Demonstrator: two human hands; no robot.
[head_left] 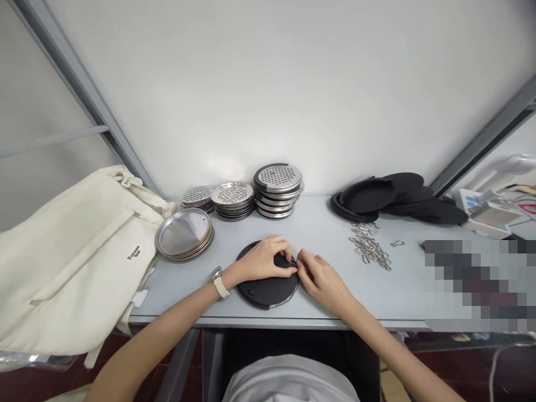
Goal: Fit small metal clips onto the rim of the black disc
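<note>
A worker's two bare hands meet at the right edge of a round black disc lying flat near the front of a pale gray table. The left hand, a watch at its wrist, rests across the disc with thumb and fingers curled toward that edge, while the right hand pinches a small metal piece there; fingers cover the contact, so whether the left grips disc or metal cannot be told. Behind them stand three stacks of perforated metal discs, with plain metal plates piled at left beside a cream bag. To the right, black covers overlap behind a heap of metal clips, a single clip lying just apart.
</note>
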